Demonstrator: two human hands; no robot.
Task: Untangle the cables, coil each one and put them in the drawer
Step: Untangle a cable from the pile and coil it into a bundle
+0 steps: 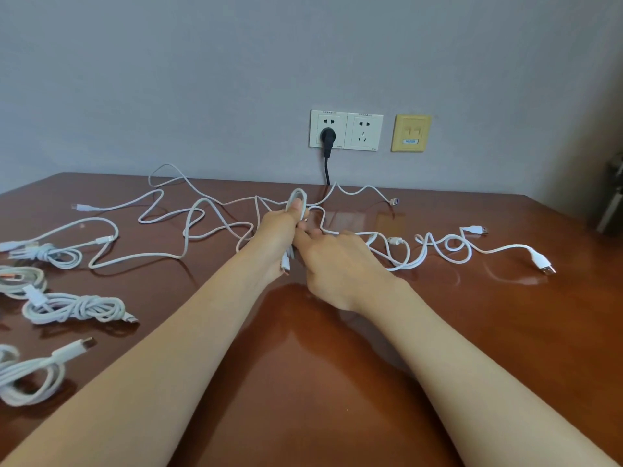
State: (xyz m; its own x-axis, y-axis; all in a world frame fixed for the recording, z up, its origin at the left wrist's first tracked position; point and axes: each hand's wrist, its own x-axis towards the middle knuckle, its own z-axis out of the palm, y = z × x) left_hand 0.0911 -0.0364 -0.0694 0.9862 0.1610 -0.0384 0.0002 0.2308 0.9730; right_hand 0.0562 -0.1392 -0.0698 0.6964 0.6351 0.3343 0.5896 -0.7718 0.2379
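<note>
My left hand (279, 230) grips a small coil of white cable (298, 201) over the middle of the brown table (337, 348); the coil's loop sticks up above my thumb and a plug end hangs below my palm. My right hand (340, 264) is beside it, index finger stretched toward the coil, touching the cable. Loose white cables (188, 227) sprawl tangled behind and to the left. Another white cable (451, 246) with USB plugs lies to the right. No drawer is in view.
Several coiled white cables (74, 310) lie at the table's left edge. On the wall behind are white sockets (347, 130) with a black plug (327, 138) in one, and a yellow wall plate (411, 133). A dark object (612, 203) stands at far right.
</note>
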